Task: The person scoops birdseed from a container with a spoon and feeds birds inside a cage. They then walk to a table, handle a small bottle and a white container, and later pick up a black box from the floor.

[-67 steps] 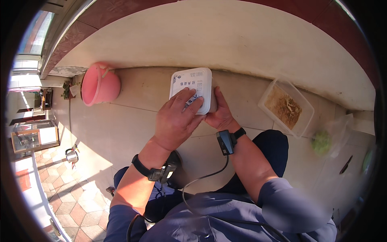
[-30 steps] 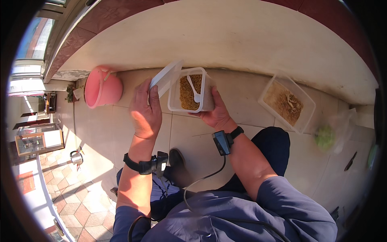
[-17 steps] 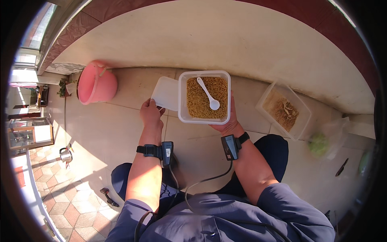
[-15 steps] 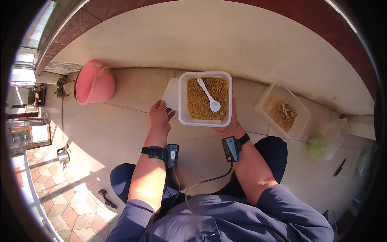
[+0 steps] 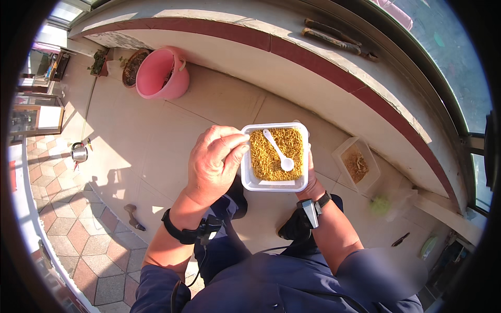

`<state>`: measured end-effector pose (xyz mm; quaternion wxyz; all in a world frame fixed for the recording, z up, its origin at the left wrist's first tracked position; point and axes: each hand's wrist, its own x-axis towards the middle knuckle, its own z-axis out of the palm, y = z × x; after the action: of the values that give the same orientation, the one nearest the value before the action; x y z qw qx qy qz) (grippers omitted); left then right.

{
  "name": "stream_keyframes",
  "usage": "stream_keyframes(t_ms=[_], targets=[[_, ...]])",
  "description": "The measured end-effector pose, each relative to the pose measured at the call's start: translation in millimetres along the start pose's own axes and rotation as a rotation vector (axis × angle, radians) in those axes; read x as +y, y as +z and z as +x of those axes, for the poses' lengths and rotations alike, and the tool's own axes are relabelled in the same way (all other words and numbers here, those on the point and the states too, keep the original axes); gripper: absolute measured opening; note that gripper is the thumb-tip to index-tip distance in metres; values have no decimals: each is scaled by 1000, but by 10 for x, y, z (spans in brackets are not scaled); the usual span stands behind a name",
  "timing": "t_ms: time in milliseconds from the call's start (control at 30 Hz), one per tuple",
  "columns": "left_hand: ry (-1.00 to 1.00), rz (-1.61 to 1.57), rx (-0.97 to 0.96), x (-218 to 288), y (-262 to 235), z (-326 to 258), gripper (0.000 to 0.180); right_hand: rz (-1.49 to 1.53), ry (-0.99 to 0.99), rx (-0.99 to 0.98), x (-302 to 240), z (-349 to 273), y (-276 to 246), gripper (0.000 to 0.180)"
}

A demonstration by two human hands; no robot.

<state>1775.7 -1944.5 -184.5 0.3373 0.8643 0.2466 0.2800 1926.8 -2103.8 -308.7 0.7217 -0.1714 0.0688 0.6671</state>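
Observation:
A square white plastic container point(image 5: 275, 185) filled with yellow-brown pellets point(image 5: 263, 161) is held up in front of me. On the pellets lies a white measuring spoon point(image 5: 277, 149), its bowl toward the lower right. My left hand point(image 5: 211, 164) is closed, thumb and forefinger pinched at the container's left rim. My right hand point(image 5: 312, 180) grips the container from its right side and from underneath, so most of those fingers are hidden. A pale edge behind the container's upper right corner may be a lid; I cannot tell.
A pink bucket point(image 5: 166, 78) stands by the wall at the far left, beside a plant pot point(image 5: 133, 68). To the right are a clear plastic box point(image 5: 357, 164) with brown matter and a blurred green item point(image 5: 380, 205). A metal kettle point(image 5: 79, 152) stands left.
My view has risen and turned, and my feet now show. The container has come lower in view. My left hand has gone from the pale lid beside the container to its left rim.

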Motion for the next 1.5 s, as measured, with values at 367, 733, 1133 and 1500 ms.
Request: stream_keyframes(t_ms=[367,733,1133,1500], targets=[[47,630,-206,1220,-2771,-199,29,-176,519,-79,1112,219,2747,89],[-184,875,-127,892,-5115,-570,15,-352,813,-281,2831,1153,4614,87],[-431,885,-43,-692,-7472,-111,17,-355,1138,-453,4528,3755,5810,80],[-442,864,76,-2575,-9783,65,25,-435,1075,-499,6322,5994,7134,87]])
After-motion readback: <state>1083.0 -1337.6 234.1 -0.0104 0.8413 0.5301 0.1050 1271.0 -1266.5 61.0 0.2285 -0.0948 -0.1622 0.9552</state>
